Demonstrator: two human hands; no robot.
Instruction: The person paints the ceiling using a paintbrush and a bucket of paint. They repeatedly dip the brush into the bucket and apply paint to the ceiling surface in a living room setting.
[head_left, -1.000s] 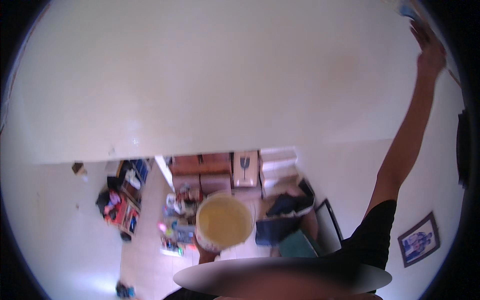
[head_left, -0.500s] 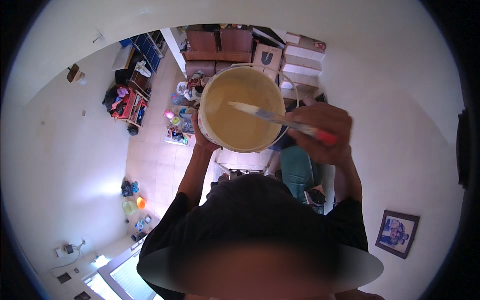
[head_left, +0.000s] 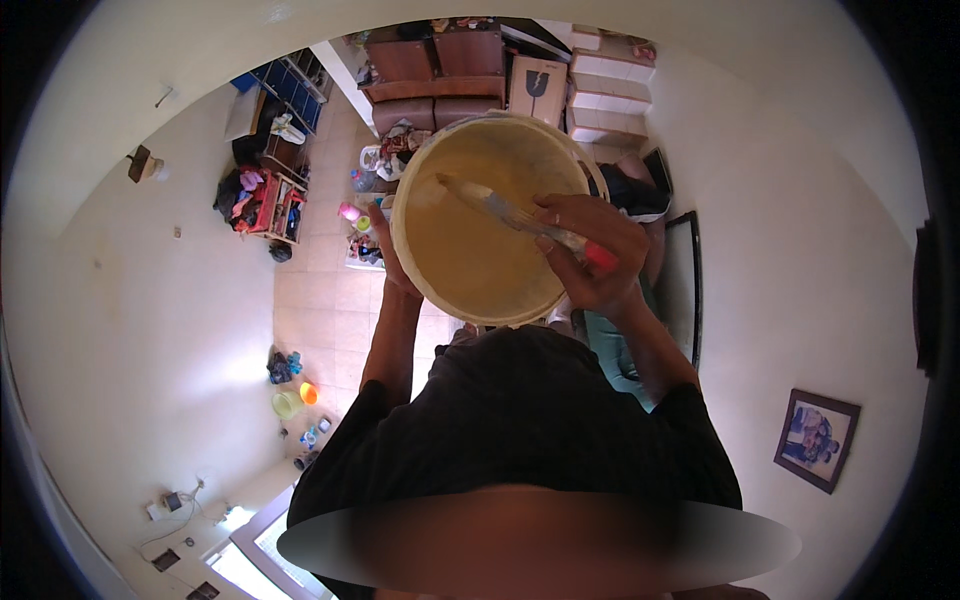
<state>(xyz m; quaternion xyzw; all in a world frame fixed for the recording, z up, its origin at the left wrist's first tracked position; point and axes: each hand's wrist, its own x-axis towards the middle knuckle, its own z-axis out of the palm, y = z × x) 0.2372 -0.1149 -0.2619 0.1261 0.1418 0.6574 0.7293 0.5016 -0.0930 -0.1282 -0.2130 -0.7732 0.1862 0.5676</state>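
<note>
A round bucket (head_left: 408,225) with pale yellowish paint inside is held up in front of my chest. My left hand (head_left: 396,255) grips its left side, the fingers partly hidden beneath it. In my right hand (head_left: 605,250) is a paintbrush (head_left: 505,212) with a red-ended handle, the fingers closed around it near the bucket's right rim. The brush slants to the upper left over the bucket opening, its bristles over the paint. Whether the bristle tips touch the paint, I cannot tell.
Far below lie a tiled floor (head_left: 320,290), a green padded seat (head_left: 612,350) and tiled stairs (head_left: 610,95). A cardboard box (head_left: 537,90) stands beside a brown sofa (head_left: 460,110). A red rack with clothes (head_left: 265,205) is by the left wall; a framed picture (head_left: 817,440) hangs at right.
My right hand has moved left and closer to the bucket, carrying the brush further in over the paint. The bucket looks larger and slightly nearer. The room has shifted a little in view.
</note>
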